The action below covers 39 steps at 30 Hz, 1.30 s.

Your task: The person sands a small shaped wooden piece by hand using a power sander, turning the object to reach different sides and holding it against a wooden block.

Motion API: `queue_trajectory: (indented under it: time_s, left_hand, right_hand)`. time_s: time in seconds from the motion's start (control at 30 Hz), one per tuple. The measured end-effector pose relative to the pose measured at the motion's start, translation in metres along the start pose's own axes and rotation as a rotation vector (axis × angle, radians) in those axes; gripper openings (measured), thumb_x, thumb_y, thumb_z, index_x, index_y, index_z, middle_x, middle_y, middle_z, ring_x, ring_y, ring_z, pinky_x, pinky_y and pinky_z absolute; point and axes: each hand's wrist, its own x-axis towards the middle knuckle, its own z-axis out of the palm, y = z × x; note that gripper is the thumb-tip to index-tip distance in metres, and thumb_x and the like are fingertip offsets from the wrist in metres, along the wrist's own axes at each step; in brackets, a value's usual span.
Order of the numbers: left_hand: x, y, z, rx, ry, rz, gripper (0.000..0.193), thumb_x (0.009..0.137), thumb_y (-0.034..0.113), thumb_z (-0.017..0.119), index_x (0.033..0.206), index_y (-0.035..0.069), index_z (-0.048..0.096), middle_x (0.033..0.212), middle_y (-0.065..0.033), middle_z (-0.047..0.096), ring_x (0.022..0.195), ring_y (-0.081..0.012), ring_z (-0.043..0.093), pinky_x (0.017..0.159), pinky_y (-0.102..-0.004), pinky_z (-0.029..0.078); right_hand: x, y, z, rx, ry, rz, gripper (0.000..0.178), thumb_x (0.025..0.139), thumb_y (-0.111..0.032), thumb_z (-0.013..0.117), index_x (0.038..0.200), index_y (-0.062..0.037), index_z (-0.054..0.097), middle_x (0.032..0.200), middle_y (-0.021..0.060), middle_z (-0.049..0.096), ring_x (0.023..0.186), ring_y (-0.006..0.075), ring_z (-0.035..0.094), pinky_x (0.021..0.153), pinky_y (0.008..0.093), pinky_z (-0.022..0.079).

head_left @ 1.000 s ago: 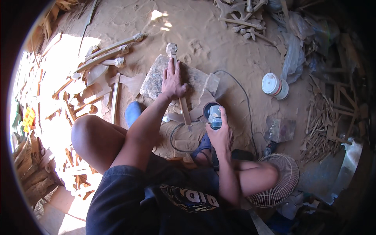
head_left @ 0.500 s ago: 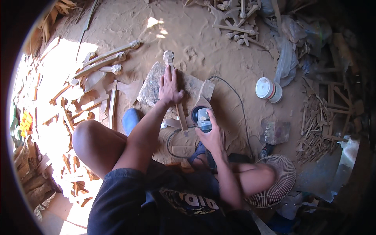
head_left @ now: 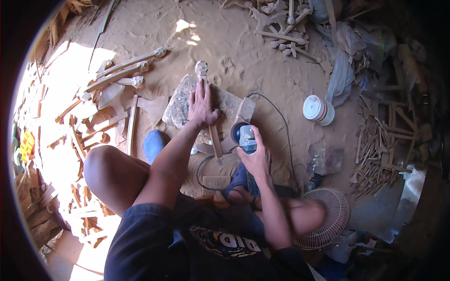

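My left hand [head_left: 201, 110] lies with fingers stretched out over a long, narrow, pale bone-like piece [head_left: 215, 143], pressing it onto a rough stone slab [head_left: 177, 104]. The piece's knobby end sticks out past my fingertips, and its other end overhangs the slab's near edge. My right hand [head_left: 255, 159] is wrapped round an angle grinder [head_left: 247, 139] with a dark round head. That head is just right of the piece's near end, apart from it. Whether the disc spins cannot be made out.
Long knobby-ended pieces [head_left: 119, 75] are strewn at left; more are heaped at far right [head_left: 286, 28]. A white tub [head_left: 315, 108], a wire fan guard [head_left: 328, 218] and a pile of thin sticks [head_left: 375, 164] stand right. A dark cable [head_left: 281, 117] loops across the sandy ground.
My right hand has shifted the grinder slightly right and away from me, and its head has turned a little. My left hand stays on the pale piece. The whole view has shifted slightly.
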Motion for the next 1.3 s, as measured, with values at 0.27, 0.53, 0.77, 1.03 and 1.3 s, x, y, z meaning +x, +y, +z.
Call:
queue_trajectory:
  time_s: [0.27, 0.53, 0.77, 1.03, 1.3]
  left_hand:
    - [-0.001, -0.001, 0.001, -0.008, 0.034, 0.027, 0.113, 0.078, 0.036, 0.075, 0.173, 0.002, 0.022, 0.181, -0.0307, 0.009, 0.170, -0.0421, 0.011, 0.136, -0.0524, 0.011]
    - [0.000, 0.004, 0.000, -0.013, 0.025, 0.036, 0.112, 0.078, 0.034, 0.074, 0.172, 0.001, 0.023, 0.181, -0.0313, 0.009, 0.169, -0.0422, 0.012, 0.136, -0.0522, 0.012]
    - [0.000, 0.002, -0.001, -0.003, 0.036, 0.036, 0.111, 0.078, 0.035, 0.073, 0.172, 0.001, 0.024, 0.181, -0.0316, 0.010, 0.169, -0.0426, 0.015, 0.136, -0.0523, 0.012]
    - [0.001, 0.010, 0.002, 0.027, 0.005, 0.028, 0.112, 0.078, 0.034, 0.073, 0.173, 0.002, 0.022, 0.181, -0.0307, 0.008, 0.169, -0.0419, 0.015, 0.135, -0.0522, 0.012]
    - [-0.002, -0.004, 0.009, 0.037, 0.059, 0.071, 0.113, 0.079, 0.037, 0.072, 0.173, 0.002, 0.020, 0.180, -0.0324, 0.008, 0.169, -0.0439, 0.013, 0.135, -0.0561, 0.012]
  right_hand:
    - [0.025, 0.004, -0.004, 0.001, 0.038, -0.010, 0.088, 0.086, -0.030, 0.083, 0.165, -0.0235, 0.044, 0.127, 0.0265, 0.076, 0.112, 0.0496, 0.074, 0.096, 0.0562, 0.059]
    - [0.041, 0.007, 0.003, 0.088, 0.094, 0.072, 0.086, 0.086, -0.027, 0.083, 0.163, -0.0217, 0.046, 0.127, 0.0270, 0.075, 0.115, 0.0493, 0.072, 0.098, 0.0556, 0.058]
    - [0.027, 0.013, 0.001, 0.109, 0.084, 0.015, 0.087, 0.086, -0.027, 0.083, 0.164, -0.0189, 0.045, 0.131, 0.0276, 0.074, 0.119, 0.0473, 0.072, 0.101, 0.0533, 0.057]
    - [0.020, 0.016, 0.002, 0.059, 0.091, 0.073, 0.087, 0.086, -0.028, 0.083, 0.164, -0.0216, 0.045, 0.126, 0.0269, 0.075, 0.114, 0.0493, 0.072, 0.097, 0.0569, 0.058]
    - [-0.057, 0.037, -0.013, 0.133, 0.213, 0.360, 0.084, 0.084, -0.024, 0.085, 0.159, -0.0135, 0.049, 0.131, 0.0272, 0.074, 0.121, 0.0454, 0.072, 0.103, 0.0513, 0.057]
